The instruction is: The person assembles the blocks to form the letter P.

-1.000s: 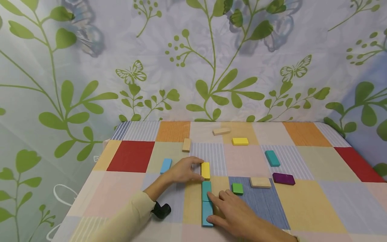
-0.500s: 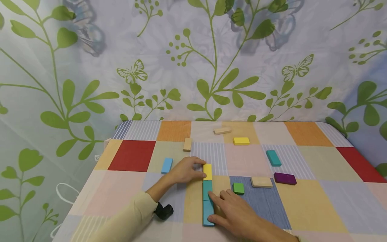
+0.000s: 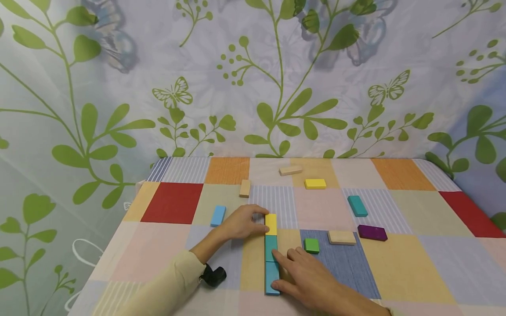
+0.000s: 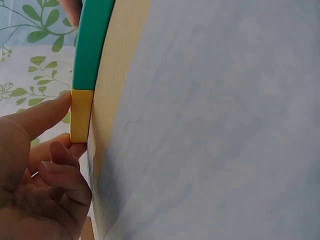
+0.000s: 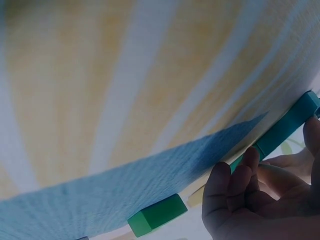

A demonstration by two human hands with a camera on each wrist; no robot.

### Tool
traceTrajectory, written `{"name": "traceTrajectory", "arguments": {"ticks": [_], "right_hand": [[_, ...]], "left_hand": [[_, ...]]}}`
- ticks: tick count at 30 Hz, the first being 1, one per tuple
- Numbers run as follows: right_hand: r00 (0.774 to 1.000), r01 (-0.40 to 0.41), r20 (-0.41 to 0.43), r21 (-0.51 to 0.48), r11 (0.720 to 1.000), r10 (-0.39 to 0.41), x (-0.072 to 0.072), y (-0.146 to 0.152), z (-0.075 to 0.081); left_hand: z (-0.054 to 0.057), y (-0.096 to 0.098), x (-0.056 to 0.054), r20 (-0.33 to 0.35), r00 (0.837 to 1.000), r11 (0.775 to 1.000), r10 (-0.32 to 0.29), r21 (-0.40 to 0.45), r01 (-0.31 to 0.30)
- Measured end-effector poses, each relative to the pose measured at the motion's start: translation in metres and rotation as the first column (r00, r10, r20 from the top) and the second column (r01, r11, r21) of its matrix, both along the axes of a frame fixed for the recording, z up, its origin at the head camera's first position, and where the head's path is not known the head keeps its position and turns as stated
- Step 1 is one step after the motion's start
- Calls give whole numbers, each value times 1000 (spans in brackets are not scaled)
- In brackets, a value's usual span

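The left grip (image 3: 243,222) is pinching a yellow block (image 3: 272,223); the right grip (image 3: 304,274), spread apart, is touching two nearer teal blocks (image 3: 270,245).

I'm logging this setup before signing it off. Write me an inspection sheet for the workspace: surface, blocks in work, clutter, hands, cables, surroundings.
Surface: patchwork cloth, all blocks lying on it.
Blocks in work: yellow block end to end with two blue-green blocks, one straight row.
Clutter: apart from the row, light blue block, green block, purple block, second yellow block, teal block, three plain wood blocks.
Left hand: thumb and finger hold the yellow block.
Right hand: forefinger and thumb touch the blue-green blocks.
Cables: white cord looping beside the left table edge; its ends cannot be traced.
Surroundings: hanging fabric printed with leaves and butterflies.
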State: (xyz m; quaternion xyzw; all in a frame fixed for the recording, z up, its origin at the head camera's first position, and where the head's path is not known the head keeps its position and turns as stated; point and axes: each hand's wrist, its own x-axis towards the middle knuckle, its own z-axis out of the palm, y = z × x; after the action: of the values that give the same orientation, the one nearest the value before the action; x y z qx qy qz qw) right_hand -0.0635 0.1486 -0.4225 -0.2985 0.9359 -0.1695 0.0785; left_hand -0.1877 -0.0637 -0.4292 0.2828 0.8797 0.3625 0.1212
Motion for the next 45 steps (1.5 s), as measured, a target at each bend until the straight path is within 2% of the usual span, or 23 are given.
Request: {"name": "traceTrajectory", "arguments": {"ticks": [13, 27, 33, 36, 39, 42, 45], "right_hand": [[1000, 5, 31, 6, 1000, -6, 0, -1, 3], [1000, -1, 17, -4, 1000, 1, 0, 0, 3], [1000, 4, 20, -3, 1000, -4, 0, 0, 4], [1000, 1, 11, -7, 1000, -1, 0, 0, 3], [1000, -2, -4, -12, 1000, 2, 1, 0, 2], [1000, 0, -12, -13, 1000, 0, 1, 0, 1], [1000, 3, -10, -11, 1000, -3, 2, 0, 2]], "left_hand": [[1, 1, 1, 35, 999, 1000, 22, 10, -23], [1, 0, 2, 20, 999, 1000, 25, -11, -25], [2, -3, 2, 5, 998, 997, 57, 43, -57], [6, -14, -2, -27, 995, 990, 98, 104, -95], [13, -36, -10, -41, 990, 979, 135, 160, -127], [17, -66, -18, 1, 985, 967, 172, 191, -169], [16, -95, -24, 68, 980, 962, 185, 193, -195]]}}
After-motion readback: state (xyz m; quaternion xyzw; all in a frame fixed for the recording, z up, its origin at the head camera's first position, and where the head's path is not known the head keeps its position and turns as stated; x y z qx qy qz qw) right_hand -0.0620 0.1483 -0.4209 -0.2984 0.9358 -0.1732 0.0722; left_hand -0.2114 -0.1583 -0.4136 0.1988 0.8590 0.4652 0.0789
